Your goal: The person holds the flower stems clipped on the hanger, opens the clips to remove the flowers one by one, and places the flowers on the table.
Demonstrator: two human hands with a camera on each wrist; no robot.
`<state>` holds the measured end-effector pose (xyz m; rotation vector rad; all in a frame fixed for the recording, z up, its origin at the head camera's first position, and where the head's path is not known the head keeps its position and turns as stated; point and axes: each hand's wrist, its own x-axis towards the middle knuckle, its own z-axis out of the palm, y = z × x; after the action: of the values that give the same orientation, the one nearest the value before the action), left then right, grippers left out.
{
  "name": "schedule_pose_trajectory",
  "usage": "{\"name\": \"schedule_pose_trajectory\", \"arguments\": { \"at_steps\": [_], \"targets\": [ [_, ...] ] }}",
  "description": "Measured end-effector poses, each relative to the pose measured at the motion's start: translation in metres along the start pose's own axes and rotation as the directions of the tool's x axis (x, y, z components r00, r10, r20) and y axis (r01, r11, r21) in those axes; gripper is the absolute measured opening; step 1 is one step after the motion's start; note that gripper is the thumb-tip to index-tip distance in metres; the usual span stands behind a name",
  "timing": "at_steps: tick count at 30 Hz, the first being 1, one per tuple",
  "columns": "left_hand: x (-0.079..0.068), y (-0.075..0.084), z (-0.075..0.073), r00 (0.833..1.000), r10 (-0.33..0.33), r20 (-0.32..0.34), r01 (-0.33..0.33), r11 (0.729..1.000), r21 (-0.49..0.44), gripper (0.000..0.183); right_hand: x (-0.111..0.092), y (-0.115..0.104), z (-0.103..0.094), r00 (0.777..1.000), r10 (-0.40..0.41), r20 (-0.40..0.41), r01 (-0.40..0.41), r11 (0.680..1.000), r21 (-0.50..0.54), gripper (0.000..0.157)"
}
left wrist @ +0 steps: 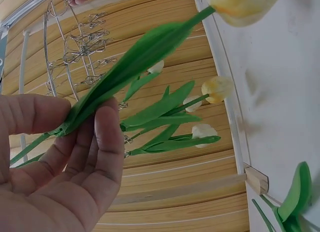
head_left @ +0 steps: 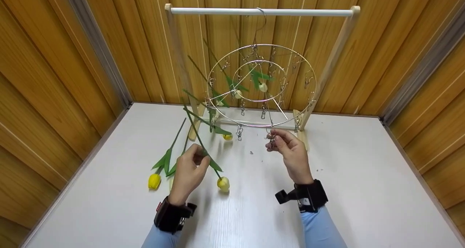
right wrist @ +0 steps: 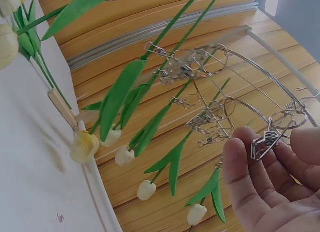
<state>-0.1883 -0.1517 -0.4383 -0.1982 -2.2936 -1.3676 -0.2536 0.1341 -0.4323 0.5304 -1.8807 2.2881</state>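
My left hand (head_left: 189,170) pinches an artificial tulip (head_left: 223,184) at its stem and leaf, its pale yellow bloom pointing down. Thumb and fingers of my right hand (head_left: 294,155) hold a small wire clip (right wrist: 265,142) at the near edge of a round metal clip hanger (head_left: 255,45). From the hanger's left and far sides several tulips hang bloom-down, among them a white tulip (head_left: 263,87) and a yellowish tulip (right wrist: 84,147). Other wire clips, such as the front clip (head_left: 239,132), dangle with nothing in them. The held tulip is apart from the right hand's clip.
A white rod (head_left: 218,11) on wooden posts (head_left: 334,59) carries the hanger. On the white table (head_left: 363,204), left of my left hand, lies a yellow tulip (head_left: 154,182), with another partly hidden behind that hand. Wood-panelled walls (head_left: 54,77) enclose the table.
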Motion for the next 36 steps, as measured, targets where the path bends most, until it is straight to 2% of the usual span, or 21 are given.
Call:
{"name": "schedule_pose_trajectory", "arguments": {
  "at_steps": [4, 17, 24, 29, 36],
  "targets": [
    [0.001, -0.004, -0.003, 1.000, -0.018, -0.017, 0.018, 1.000, -0.003, 0.009, -0.003, 0.003, -0.002, 1.000, 0.016, 0.006, -0.016, 0.999, -0.036, 0.028],
    [0.004, -0.010, -0.013, 0.994, -0.087, -0.072, 0.087, 0.996, -0.007, 0.006, -0.008, 0.006, -0.007, 0.997, 0.074, -0.014, -0.075, 0.983, -0.167, 0.025],
    [0.004, -0.011, -0.015, 0.984, -0.124, -0.127, 0.125, 0.992, 0.003, 0.006, -0.009, 0.006, -0.007, 0.998, 0.056, -0.015, -0.058, 0.979, -0.194, 0.023],
    [0.006, -0.013, -0.014, 0.983, -0.138, -0.123, 0.143, 0.989, 0.031, 0.006, -0.009, 0.007, -0.007, 0.998, 0.054, -0.019, -0.057, 0.976, -0.209, 0.023],
    [0.008, -0.017, -0.010, 0.978, -0.193, -0.084, 0.197, 0.979, 0.054, 0.006, -0.008, 0.010, -0.007, 0.997, 0.079, -0.018, -0.080, 0.951, -0.297, 0.021]
  ]
}}
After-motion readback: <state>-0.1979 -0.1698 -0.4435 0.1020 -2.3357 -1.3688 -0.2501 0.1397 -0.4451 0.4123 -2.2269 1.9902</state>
